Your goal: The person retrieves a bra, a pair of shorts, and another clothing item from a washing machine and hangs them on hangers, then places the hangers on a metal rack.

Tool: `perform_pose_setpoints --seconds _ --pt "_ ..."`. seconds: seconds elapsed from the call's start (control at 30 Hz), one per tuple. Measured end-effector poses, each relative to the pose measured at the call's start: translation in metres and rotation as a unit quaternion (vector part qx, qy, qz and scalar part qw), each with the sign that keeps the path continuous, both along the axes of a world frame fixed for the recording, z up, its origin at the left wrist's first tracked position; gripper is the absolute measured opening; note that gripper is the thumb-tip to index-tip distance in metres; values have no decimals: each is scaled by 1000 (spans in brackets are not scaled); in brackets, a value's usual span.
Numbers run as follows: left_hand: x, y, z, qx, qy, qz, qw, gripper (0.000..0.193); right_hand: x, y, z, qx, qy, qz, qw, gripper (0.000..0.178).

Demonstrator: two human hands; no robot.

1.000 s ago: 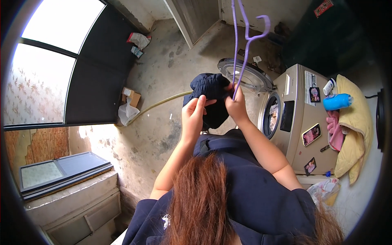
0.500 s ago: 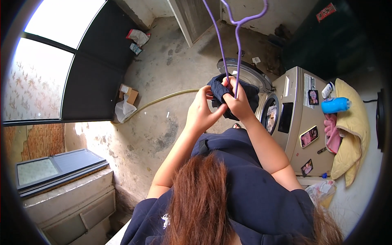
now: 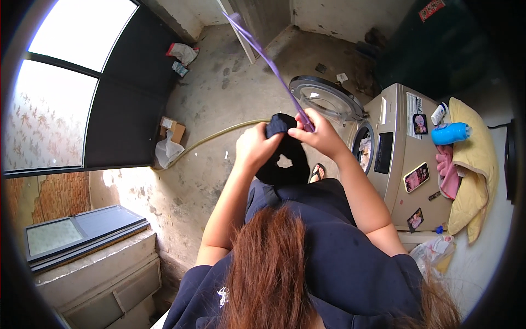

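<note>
My left hand (image 3: 253,147) is closed on the gathered upper edge of a dark garment (image 3: 290,162), which hangs in a bunch in front of my body. A light gap shows through its folds, and its exact kind cannot be made out. Beside it my right hand (image 3: 322,131) grips one end of a purple clothes hanger (image 3: 268,63), seen nearly edge-on. The hanger slants up and away to the far left, its lower end close to the garment's upper edge. Whether the two touch is unclear.
To my right a front-loading washing machine (image 3: 383,164) has its round door (image 3: 329,98) swung wide. On its top lie a phone (image 3: 416,177), a blue bottle (image 3: 451,133), a pink cloth (image 3: 446,170) and a yellow cloth (image 3: 476,170). A hose (image 3: 213,133) crosses the floor.
The hanger has turned from upright to slanting left, now edge-on. The garment hangs lower and nearer my body. My left hand has shifted a little left and closed on its edge.
</note>
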State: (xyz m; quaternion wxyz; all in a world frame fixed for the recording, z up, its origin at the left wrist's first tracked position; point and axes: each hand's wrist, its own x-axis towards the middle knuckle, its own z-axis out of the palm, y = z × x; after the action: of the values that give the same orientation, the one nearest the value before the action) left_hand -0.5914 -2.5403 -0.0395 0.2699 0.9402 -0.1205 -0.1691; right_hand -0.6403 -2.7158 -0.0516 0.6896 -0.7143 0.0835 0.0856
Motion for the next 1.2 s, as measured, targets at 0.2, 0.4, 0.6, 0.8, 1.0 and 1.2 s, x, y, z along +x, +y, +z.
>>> perform_pose_setpoints --seconds 0.2,0.4,0.6,0.8,1.0,1.2 --pt "39 61 -7 106 -58 151 981 54 -49 -48 15 252 99 107 957 43" --pt "71 133 -15 231 -180 112 949 52 -94 -77 31 216 154 260 928 70" --pt "89 162 -19 256 -199 134 937 54 -97 -75 42 184 169 276 928 72" --pt "88 157 6 249 -171 220 927 63 -82 -59 44 176 152 312 921 57" --pt "67 109 42 214 -185 226 932 58 -61 9 15 216 252 194 923 42" --pt "32 83 81 85 -207 145 964 42 -52 28 5 310 157 135 928 40"
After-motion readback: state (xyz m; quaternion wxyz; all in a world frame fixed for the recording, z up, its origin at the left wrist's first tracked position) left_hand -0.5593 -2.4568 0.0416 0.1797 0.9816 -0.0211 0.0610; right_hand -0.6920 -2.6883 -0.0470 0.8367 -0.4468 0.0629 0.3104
